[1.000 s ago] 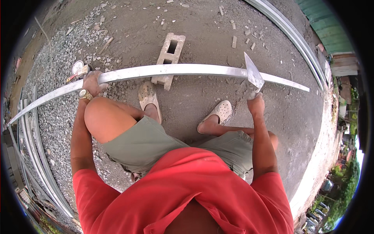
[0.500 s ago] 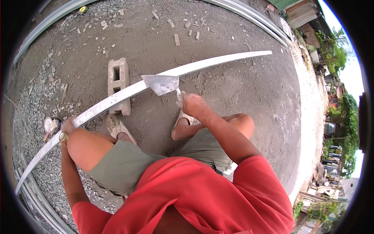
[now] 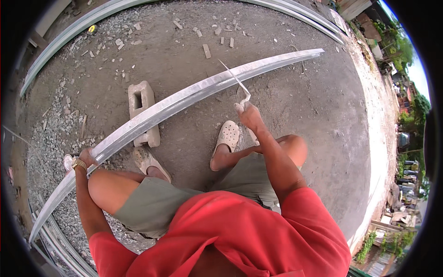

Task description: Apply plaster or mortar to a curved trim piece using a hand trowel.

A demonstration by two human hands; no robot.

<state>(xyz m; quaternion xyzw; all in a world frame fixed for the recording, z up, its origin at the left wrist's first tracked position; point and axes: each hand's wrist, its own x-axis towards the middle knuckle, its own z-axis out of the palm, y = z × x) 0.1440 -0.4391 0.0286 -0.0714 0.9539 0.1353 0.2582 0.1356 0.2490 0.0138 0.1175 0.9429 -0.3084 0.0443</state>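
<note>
Where laid across the ground from 8 to 2 o'clock: long metal channel, pale grey, resting on concrete block. Left hand, fingers closed round channel at 8 o'clock end, wristwatch on wrist. Right hand, fingers closed round handle of trowel, blade edge-on, touching channel near centre. Beige clogs just below channel. Further channels along 12 o'clock rim; rubble scattered on dirt.

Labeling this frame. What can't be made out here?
- Head view: trowel blade shows edge-on, its face unreadable.
- Right hand covers the trowel handle.
- Metal strip hides part of the concrete block.
- Left hand fingers are hidden behind the strip.
</note>
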